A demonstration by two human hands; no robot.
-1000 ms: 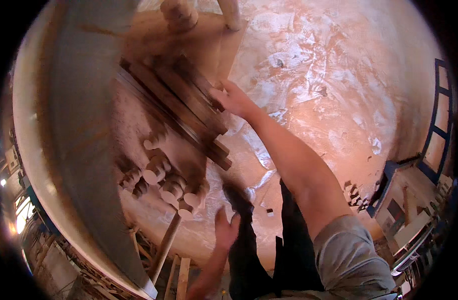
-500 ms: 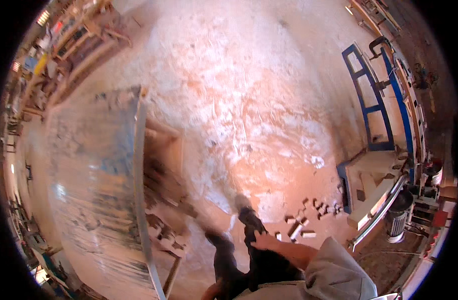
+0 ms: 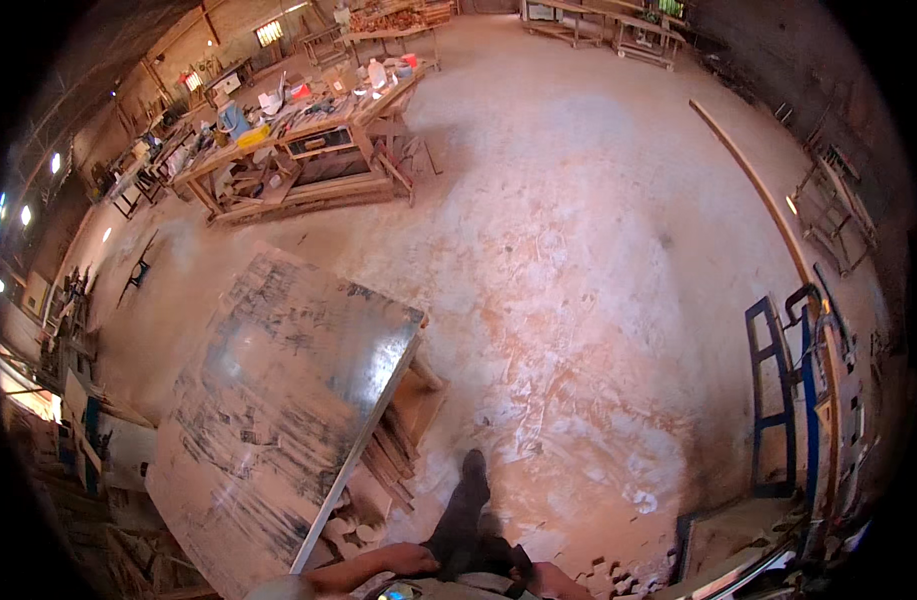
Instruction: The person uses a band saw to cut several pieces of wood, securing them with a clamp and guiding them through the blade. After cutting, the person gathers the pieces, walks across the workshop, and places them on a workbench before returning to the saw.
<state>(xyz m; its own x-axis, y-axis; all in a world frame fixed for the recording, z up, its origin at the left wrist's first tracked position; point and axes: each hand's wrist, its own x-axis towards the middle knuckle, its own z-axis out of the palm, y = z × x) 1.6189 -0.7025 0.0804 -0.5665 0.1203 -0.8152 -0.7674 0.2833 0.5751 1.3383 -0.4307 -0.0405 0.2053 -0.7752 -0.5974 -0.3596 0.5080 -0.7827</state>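
My left hand (image 3: 414,559) is low in the picture, in front of my dark trousers (image 3: 462,520). The forearm comes in from the lower left, and I cannot make out its fingers or anything held. At the lower edge, right of my legs, my right hand (image 3: 556,582) shows only in part, its fingers hidden. Nearest to my left hand is a large dusty table (image 3: 278,400) with a dark, scuffed top and a pale edge. Wood offcuts (image 3: 388,460) are stacked beneath its right side.
Small wood blocks (image 3: 613,580) lie on the dusty floor (image 3: 568,300) at lower right. A blue frame (image 3: 768,400) stands beside a clamp (image 3: 802,297) on the right. Farther off at left is a cluttered wooden workbench (image 3: 308,150). A long timber (image 3: 753,185) runs along the right.
The view has swung up and shows the far workshop. My left forearm has come into view across my front; my right hand has dropped from my thigh toward the lower edge. My legs have moved mid-stride.
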